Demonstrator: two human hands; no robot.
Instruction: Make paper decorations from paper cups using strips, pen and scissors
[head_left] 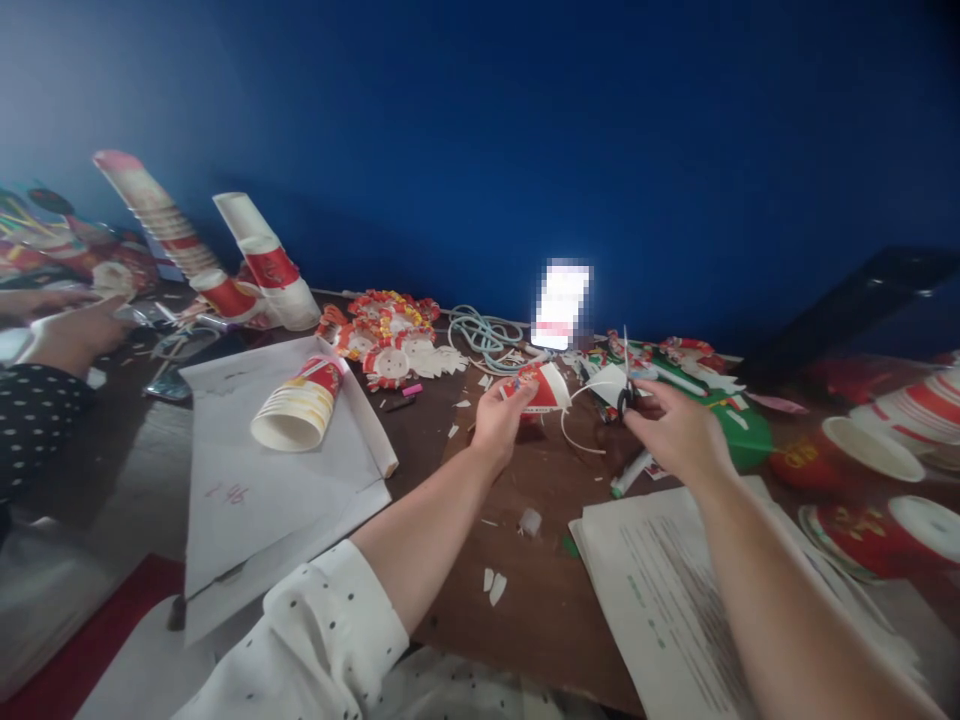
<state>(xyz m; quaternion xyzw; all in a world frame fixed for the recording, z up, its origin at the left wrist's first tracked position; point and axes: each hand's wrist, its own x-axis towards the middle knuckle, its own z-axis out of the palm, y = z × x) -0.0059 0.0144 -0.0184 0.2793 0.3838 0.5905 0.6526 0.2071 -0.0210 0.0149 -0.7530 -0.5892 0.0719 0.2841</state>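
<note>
My left hand (496, 428) is closed on a red-and-white paper cup (553, 387), which looks partly cut. A thin white curved strip (581, 434) hangs beside the cup's right end; whether it is still joined I cannot tell. To the right, my right hand (679, 432) grips the dark handles of a pair of scissors (625, 395), blades pointing up and apart from the cup. Just behind the scissors lies a white paper piece (604, 388). Small white scraps (495, 587) are scattered on the brown table (525, 630) below my hands.
Nested paper cups (292, 425) lie on a white box (232, 540) at left. Cup stacks (279, 275) lean near the blue wall. Cut-out figures (394, 350), blue cord (487, 335) and a lit phone (561, 305) are behind. Papers (660, 590) lie right. Another person's hand (79, 330) is far left.
</note>
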